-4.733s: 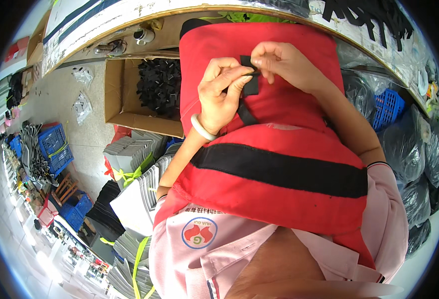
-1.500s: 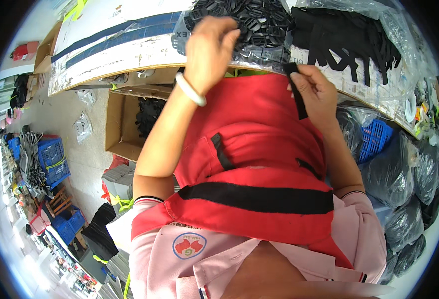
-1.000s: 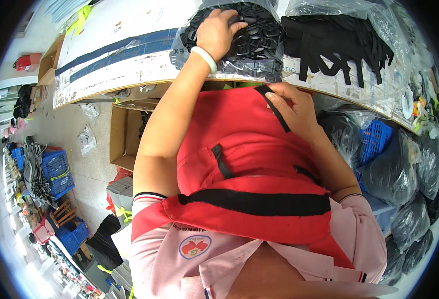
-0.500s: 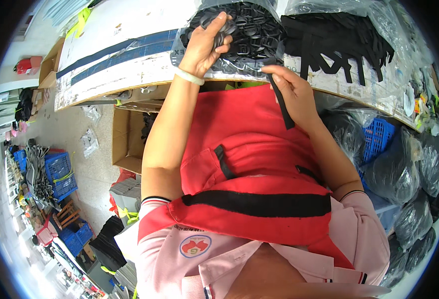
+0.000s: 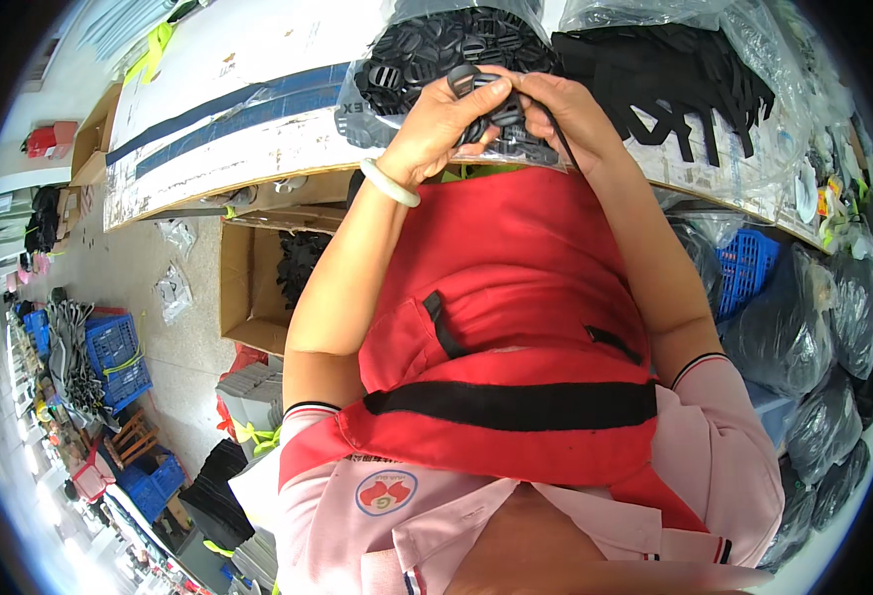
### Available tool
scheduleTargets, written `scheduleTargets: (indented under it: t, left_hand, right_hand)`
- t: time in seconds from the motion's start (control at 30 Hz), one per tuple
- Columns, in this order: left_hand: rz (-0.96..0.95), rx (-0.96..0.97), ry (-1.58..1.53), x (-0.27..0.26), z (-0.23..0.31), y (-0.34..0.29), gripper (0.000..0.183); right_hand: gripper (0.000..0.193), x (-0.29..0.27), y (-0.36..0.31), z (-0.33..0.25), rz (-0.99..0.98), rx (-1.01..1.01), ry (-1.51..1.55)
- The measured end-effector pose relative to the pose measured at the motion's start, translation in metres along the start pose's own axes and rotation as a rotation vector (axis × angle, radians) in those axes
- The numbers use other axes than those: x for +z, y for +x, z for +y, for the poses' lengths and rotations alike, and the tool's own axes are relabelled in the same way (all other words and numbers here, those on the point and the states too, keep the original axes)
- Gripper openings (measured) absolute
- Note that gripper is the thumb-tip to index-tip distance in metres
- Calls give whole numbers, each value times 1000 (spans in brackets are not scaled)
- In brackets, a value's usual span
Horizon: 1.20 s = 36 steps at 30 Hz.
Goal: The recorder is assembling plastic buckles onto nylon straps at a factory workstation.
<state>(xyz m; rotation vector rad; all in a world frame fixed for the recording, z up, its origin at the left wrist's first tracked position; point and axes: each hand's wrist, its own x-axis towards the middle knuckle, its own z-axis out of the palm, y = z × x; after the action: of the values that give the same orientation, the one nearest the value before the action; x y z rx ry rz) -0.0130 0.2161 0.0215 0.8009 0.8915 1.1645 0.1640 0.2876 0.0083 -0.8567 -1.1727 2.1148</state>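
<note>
White, scuffed worktop (image 5: 258,55) spans the far side, with a red apron (image 5: 506,233) below its near edge. On it, right of centre, lie loose black strips (image 5: 644,74); beside them sits a clear bag (image 5: 352,124) heaped with dark plastic pieces (image 5: 407,50). Both hands meet over the bag's near side — left hand (image 5: 436,124) with fingers curled around several black buckles (image 5: 463,78), right hand (image 5: 577,109) with fingers pinching a black strap (image 5: 561,137). Its long axis slants from the buckles, rightward and down toward the apron — whether its tip is threaded, I cannot tell. One buckle's rounded loop points away from the wearer.
</note>
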Motion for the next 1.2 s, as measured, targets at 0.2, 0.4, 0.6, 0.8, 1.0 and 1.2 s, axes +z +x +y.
scheduleTargets:
  t: [0.2, 0.4, 0.6, 0.8, 1.0, 1.2]
  left_hand:
    - [38, 9, -501, -28, -13, 34, 29]
    - [45, 50, -350, -20, -16, 41, 36]
    - [80, 49, -360, -33, -9, 43, 57]
    - [125, -82, -673, -26, -11, 33, 34]
    - [91, -84, -677, -6, -16, -6, 33]
    - [115, -180, -508, -4, -55, -78, 31]
  right_hand:
    - [18, 2, 13, -1, 220, -135, 91]
    - [19, 25, 16, 11, 193, -188, 122]
    - [18, 27, 4, 6, 205, -154, 60]
    - [20, 14, -3, 9, 122, -125, 92]
    - [20, 14, -21, 2, 1, -89, 43]
    - [18, 20, -49, 21, -82, -45, -415]
